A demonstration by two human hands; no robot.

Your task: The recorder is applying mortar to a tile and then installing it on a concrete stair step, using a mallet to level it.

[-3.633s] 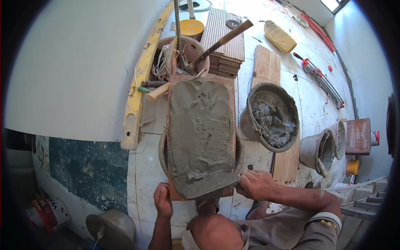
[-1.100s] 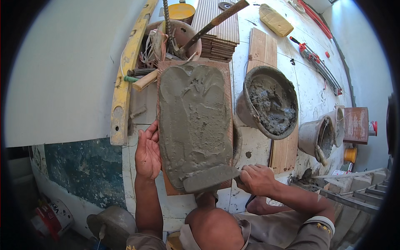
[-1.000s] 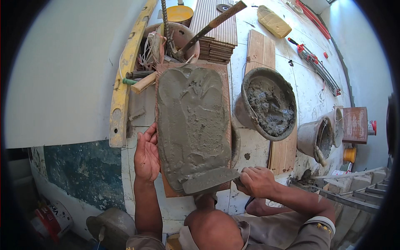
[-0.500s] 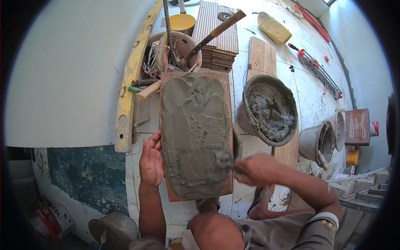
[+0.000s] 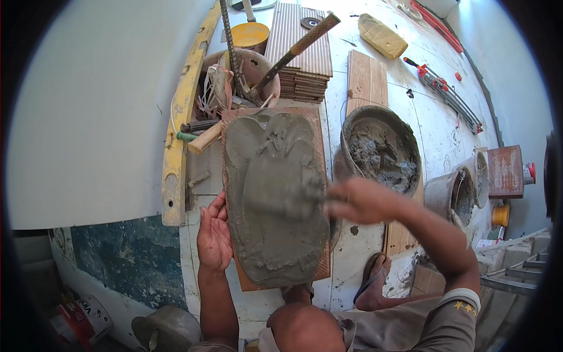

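A brown rectangular tile [image 5: 321,271], ridged along its bare edges, lies lengthwise in front of me. Wet grey mortar [image 5: 278,252] coats most of its face in a thick layer. My left hand [image 5: 216,243] holds the tile's left edge, fingers partly hidden under it and thumb pointing up beside it. Over the tile's right edge, my right hand [image 5: 360,201] is closed round the handle of a trowel [image 5: 275,185]. Its mortar-covered blade is smeared by motion and lies on the mortar around the middle.
Right of the tile stands a bucket of mortar [image 5: 381,155]. Beyond the tile are a tool bucket with a hammer [image 5: 299,50] and a stack of tiles [image 5: 296,82]. A yellow spirit level [image 5: 173,170] runs along the left wall; a tile cutter [image 5: 446,94] lies far right.
My right hand and the trowel have moved away from me, from the tile's near part to its middle. The near mortar, under the blade before, is now uncovered. My left hand keeps its hold.
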